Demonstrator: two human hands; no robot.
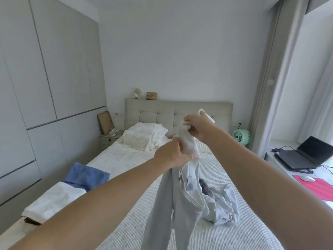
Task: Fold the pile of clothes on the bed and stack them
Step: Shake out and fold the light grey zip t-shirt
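Observation:
I hold a pale grey garment [180,210] up over the bed [126,222]; its lower part hangs down towards me. My left hand [171,156] grips it at the bunched middle. My right hand [196,129] grips the white upper end [187,141], a little higher and further away. A small heap of light blue clothes with a dark piece [219,204] lies on the bed below right. On the bed's left edge lies a folded white item [54,201], with a folded blue item [86,175] beside it.
Pillows [146,136] lie at the padded headboard [173,110]. Grey wardrobe doors [45,78] line the left wall above a nightstand [108,139]. At right are a green fan [241,137], curtains, a laptop [304,156] and a mouse on a red mat [317,186].

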